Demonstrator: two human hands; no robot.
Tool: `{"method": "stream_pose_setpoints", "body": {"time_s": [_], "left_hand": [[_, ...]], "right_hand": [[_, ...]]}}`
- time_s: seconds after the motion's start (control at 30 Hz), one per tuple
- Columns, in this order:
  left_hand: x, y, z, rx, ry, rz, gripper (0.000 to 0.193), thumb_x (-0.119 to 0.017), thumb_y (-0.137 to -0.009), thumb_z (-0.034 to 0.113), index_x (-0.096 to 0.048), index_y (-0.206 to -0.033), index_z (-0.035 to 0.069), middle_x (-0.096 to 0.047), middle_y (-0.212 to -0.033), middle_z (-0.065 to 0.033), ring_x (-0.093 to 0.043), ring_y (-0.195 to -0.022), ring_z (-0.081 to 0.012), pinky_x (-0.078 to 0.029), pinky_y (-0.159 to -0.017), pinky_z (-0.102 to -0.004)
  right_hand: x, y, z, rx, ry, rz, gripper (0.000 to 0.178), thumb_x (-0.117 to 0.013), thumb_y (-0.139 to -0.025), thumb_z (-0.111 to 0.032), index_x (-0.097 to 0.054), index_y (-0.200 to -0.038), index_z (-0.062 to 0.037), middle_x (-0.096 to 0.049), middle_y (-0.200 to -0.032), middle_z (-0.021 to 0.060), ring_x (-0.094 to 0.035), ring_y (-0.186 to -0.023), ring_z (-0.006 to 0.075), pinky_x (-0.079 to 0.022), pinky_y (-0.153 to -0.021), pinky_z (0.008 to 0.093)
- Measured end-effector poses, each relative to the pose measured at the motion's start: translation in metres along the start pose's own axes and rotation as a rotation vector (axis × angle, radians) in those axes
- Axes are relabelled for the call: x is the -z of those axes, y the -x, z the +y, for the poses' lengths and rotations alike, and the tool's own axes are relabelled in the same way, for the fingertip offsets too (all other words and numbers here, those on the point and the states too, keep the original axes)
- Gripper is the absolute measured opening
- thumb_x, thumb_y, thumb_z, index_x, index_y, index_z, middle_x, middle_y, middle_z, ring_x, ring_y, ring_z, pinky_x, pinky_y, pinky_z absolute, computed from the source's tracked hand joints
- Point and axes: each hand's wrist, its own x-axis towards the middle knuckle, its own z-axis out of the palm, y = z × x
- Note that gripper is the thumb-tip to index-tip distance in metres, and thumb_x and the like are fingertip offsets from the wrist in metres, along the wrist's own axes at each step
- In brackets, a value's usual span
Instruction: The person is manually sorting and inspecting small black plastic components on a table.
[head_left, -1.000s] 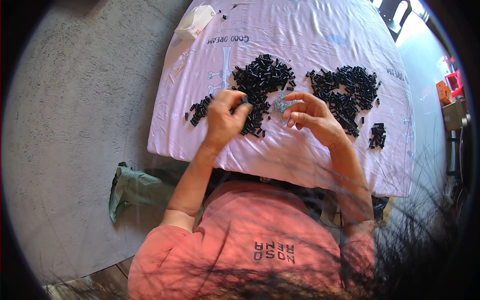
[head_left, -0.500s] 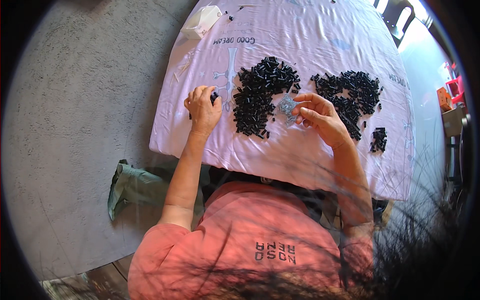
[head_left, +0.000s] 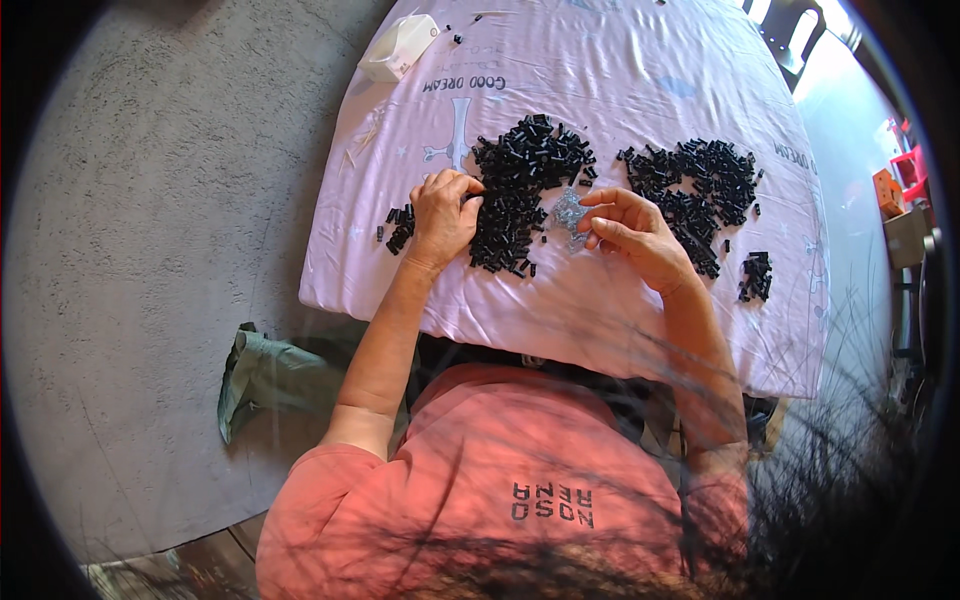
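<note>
"Left hand (head_left: 443, 216) has swung back from the small black cluster (head_left: 399, 230)?"
"Yes, to the big black pile (head_left: 512, 225), so loose pieces are within reach again; its grip is hidden."
"Right hand (head_left: 634, 232)?"
"Half-curled beside the silvery bits (head_left: 569, 211), hold unclear."

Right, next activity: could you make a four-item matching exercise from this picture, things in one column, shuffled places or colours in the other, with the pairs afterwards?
Things
1. White box
2. Left hand
3. Right hand
4. Shirt

Places or colours
A. Beside the silvery-grey heap
B. Salmon red
C. At the left big pile of black pieces
D. Near the far left edge of the pink cloth

Pairs: 1-D, 2-C, 3-A, 4-B
</note>
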Motion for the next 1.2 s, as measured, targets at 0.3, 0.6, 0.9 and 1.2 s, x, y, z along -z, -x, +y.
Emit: {"method": "stream_pose_setpoints", "body": {"time_s": [0.3, 0.6, 0.9, 1.2], "left_hand": [[0.013, 0.009, 0.031, -0.043, 0.061, 0.002, 0.013, -0.069, -0.079, 0.008, -0.066, -0.092, 0.011, -0.064, -0.095, -0.0017, -0.060, -0.097, -0.0231, -0.040, -0.088, -0.0388], [0.017, 0.015, 0.071, -0.130, 0.210, -0.037, 0.014, -0.069, -0.080, 0.005, -0.065, -0.092, 0.010, -0.064, -0.096, -0.0008, -0.060, -0.096, -0.0208, -0.037, -0.090, -0.0369], [0.008, 0.017, 0.104, -0.206, 0.283, -0.066, 0.015, -0.071, -0.080, 0.006, -0.064, -0.092, 0.010, -0.063, -0.094, -0.0017, -0.059, -0.092, -0.0198, -0.034, -0.087, -0.0356], [-0.001, 0.017, 0.096, -0.186, 0.231, -0.060, 0.012, -0.071, -0.080, 0.006, -0.065, -0.089, 0.011, -0.063, -0.091, 0.0001, -0.059, -0.091, -0.0183, -0.034, -0.085, -0.0360]], "right_hand": [[-0.001, -0.001, 0.003, -0.004, 0.004, 0.002, 0.027, -0.068, -0.093, -0.016, -0.062, -0.117, -0.0045, -0.069, -0.097, 0.0044, -0.064, -0.081, 0.0086, -0.051, -0.073, 0.0232], [-0.002, -0.004, 0.008, -0.014, 0.037, 0.016, 0.019, -0.067, -0.092, -0.007, -0.066, -0.109, -0.0005, -0.071, -0.095, 0.0062, -0.067, -0.079, 0.0102, -0.053, -0.071, 0.0234], [-0.009, -0.001, 0.004, -0.025, 0.027, -0.047, 0.020, -0.069, -0.089, -0.003, -0.066, -0.109, 0.0015, -0.071, -0.094, 0.0077, -0.068, -0.080, 0.0123, -0.056, -0.073, 0.0249], [-0.003, -0.002, 0.005, 0.003, -0.095, 0.092, 0.012, -0.061, -0.096, -0.007, -0.063, -0.106, -0.0013, -0.071, -0.096, 0.0090, -0.069, -0.080, 0.0126, -0.056, -0.071, 0.0242]]}}
